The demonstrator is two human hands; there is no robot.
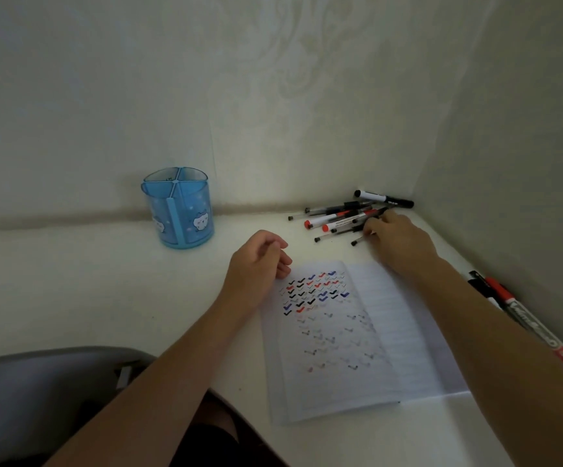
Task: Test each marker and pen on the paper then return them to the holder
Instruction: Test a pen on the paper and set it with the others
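The right hand (394, 241) lies on the near edge of the pile of pens and markers (337, 219), fingers bent down over the barrels. A black pen (356, 242) pokes out from under those fingers toward the left hand (256, 267), but I cannot tell whether the fingers have closed on it. The left hand rests at the far corner of the paper (408, 332), fingers loosely curled with nothing in them. The step in hand looks like choosing the next pen. It would go best by singling out one barrel, pinching it near the middle and lifting it clear, so that the crossed neighbours are not dragged or set rolling. The left hand would do well to flatten onto the page and pin it. The ticks crowd the part of the page just beside the left hand, while the lined page under the right forearm looks free for a fresh mark. The blue holder (185, 214) stands well beyond the left hand on its outer side, against the wall (273, 96). Its compartments appear empty, so each tested pen has to cross over the left hand to reach it. The counter (71, 281) is white and looks smooth, so round pens may roll. It fills a dim corner papered in a pale pattern. More markers (509, 305) lie just outside the right forearm, and a grey seat (37, 399) shows beneath the left forearm.
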